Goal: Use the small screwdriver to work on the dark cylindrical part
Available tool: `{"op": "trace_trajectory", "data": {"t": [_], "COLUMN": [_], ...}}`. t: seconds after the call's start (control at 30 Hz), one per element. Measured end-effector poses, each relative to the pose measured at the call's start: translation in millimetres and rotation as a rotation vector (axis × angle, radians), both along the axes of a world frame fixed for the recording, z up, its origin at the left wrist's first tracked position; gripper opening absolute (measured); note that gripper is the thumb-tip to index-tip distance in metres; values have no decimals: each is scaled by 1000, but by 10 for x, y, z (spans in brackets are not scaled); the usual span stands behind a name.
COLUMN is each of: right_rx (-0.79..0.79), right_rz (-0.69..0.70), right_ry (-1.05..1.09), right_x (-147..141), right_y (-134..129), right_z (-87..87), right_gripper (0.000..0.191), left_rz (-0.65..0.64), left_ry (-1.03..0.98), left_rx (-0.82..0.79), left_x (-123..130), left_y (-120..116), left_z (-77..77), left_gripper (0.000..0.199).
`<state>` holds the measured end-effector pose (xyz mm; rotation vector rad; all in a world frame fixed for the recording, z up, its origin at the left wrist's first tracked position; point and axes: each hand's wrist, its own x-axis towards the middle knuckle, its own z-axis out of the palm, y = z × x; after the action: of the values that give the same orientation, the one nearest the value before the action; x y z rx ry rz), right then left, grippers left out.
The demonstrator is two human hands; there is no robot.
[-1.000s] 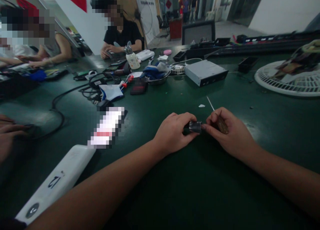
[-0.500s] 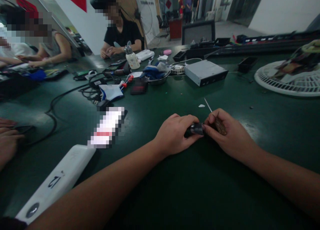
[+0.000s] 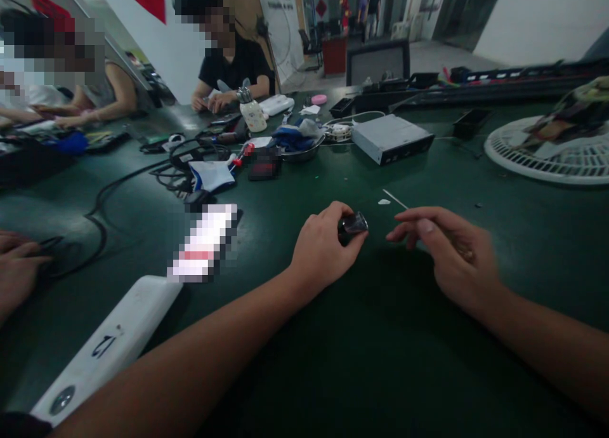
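While left hand (image 3: pixel 323 251) grips small dark glossy object (image 3: pixel 353 227), right hand (image 3: pixel 451 254) half open, holding thin white pick (image 3: pixel 396 199).

**Looking Down from the Head**

One camera sits on the person's head. It faces forward and looks down. The left hand (image 3: pixel 326 247) and the right hand (image 3: pixel 451 254) are close to it, near the bottom of the picture. The green table (image 3: pixel 295 362) stretches away ahead, and the far floor (image 3: pixel 457 60) shows at the top.

My electronics workshop
I sit at a shared green workbench (image 3: pixel 304 190) with a co-worker (image 3: pixel 233 66), tangled cables (image 3: pixel 174 174) and a metal drive unit (image 3: pixel 392 138).
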<state>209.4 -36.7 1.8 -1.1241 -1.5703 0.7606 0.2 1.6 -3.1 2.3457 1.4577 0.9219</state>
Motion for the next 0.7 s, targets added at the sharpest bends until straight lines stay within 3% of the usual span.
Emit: {"op": "trace_trajectory", "data": {"t": [0.13, 0.23, 0.47, 0.7], "right_rx": [104, 98, 80, 52], "right_rz": [42, 45, 71, 137], "right_ry": [73, 110, 15, 37], "right_x": [31, 37, 20, 45], "right_y": [-20, -11, 7, 2], "right_z": [-1, -3, 47, 34], "right_gripper": [48, 54, 43, 45], "left_rz": [2, -26, -106, -85], "left_ry": [-13, -19, 25, 22], "left_rx": [-20, -26, 43, 53], "left_x": [-18, -17, 20, 7], "left_y": [13, 18, -23, -5], "left_z": [-9, -7, 42, 22], "left_gripper": [26, 27, 26, 26]}}
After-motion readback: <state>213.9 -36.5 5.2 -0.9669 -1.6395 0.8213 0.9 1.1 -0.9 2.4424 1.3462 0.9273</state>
